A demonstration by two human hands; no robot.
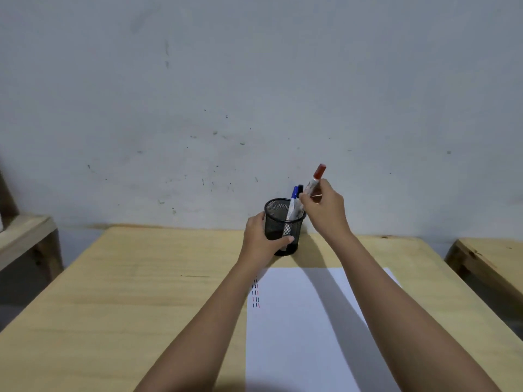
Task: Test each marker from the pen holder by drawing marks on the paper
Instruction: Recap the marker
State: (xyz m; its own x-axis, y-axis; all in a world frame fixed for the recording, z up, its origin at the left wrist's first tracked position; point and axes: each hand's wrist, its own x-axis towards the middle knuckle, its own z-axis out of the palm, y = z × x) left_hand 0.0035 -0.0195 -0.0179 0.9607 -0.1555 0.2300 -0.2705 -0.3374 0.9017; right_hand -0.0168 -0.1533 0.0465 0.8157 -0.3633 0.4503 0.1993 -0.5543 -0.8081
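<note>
A black mesh pen holder (283, 222) stands near the far edge of the wooden table, and my left hand (261, 240) is wrapped around its left side. Inside it lean a blue-capped marker (294, 198) and a black-capped marker (300, 188). My right hand (325, 207) grips a red-capped marker (316, 178), tilted up to the right, with its lower end at the holder's rim. A white sheet of paper (305, 335) lies in front of the holder, with short red, blue and black dashes (255, 295) near its left edge.
The light wooden table (127, 292) stands against a grey, scuffed wall. Another wooden piece (25, 236) sits to the left and a similar one (492, 258) to the right, each across a gap. My forearms cross over the paper.
</note>
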